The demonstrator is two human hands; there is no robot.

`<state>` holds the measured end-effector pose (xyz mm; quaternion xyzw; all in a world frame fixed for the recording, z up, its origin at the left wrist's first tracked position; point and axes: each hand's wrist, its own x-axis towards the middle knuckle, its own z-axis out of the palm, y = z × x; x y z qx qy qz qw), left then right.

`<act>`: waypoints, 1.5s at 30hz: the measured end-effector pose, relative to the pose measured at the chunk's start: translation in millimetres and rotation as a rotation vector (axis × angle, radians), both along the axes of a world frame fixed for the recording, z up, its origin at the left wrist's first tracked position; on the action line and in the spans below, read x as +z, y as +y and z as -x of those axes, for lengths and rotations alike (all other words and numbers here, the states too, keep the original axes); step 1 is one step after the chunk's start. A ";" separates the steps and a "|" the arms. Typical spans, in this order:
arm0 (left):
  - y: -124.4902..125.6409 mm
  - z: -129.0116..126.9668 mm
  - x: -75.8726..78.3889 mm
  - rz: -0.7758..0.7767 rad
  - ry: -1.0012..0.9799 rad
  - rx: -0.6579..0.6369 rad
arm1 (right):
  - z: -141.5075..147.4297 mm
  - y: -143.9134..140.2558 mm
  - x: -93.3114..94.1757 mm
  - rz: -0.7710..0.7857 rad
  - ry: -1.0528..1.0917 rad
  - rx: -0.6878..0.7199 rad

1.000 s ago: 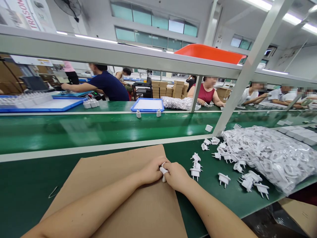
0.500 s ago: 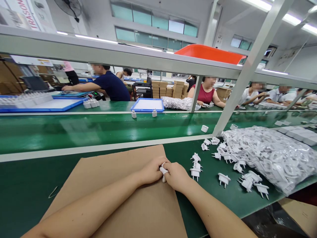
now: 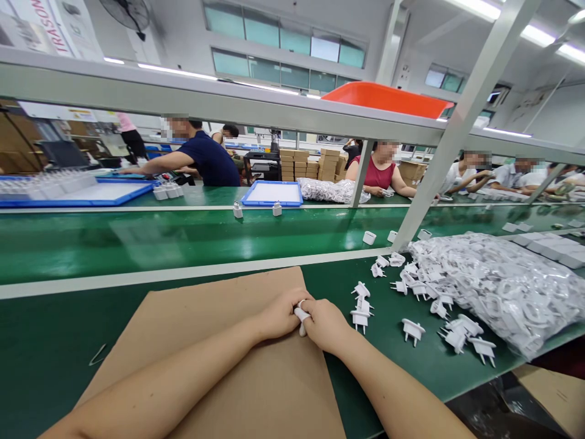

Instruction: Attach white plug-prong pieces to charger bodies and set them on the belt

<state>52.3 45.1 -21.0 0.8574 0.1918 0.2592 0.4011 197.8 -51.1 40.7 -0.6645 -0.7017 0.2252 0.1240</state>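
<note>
My left hand [image 3: 284, 314] and my right hand [image 3: 326, 323] meet above a flat sheet of brown cardboard [image 3: 219, 341], near its right edge. Both are closed, with their fingertips pressed together. Something small and white [image 3: 301, 314] shows between them; whether it is a held part or a finger covering, I cannot make out. To the right of my right hand, several white two-pin plug pieces [image 3: 413, 330] lie scattered on the green table [image 3: 379, 378]. More fill a clear plastic bag [image 3: 512, 286] beyond them.
A green conveyor belt [image 3: 196, 238] crosses ahead, carrying white charger housings [image 3: 370, 238]. A slanted metal post [image 3: 427, 207] rises beside the bag, under a shelf holding an orange tray [image 3: 388, 100]. Co-workers sit across the belt. A bent wire [image 3: 97, 355] lies at left.
The white pieces on the belt have moved left, and another housing shows beside the post. The co-worker in dark blue has shifted an arm. My hands look unmoved.
</note>
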 end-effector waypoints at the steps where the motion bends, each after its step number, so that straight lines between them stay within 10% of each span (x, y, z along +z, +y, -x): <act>1: 0.0 0.0 -0.2 0.000 0.000 0.002 | 0.0 -0.1 0.3 0.002 0.002 0.001; 45: 0.2 0.6 0.2 -0.005 0.008 -0.006 | 0.7 -1.9 5.4 0.009 -0.031 -0.001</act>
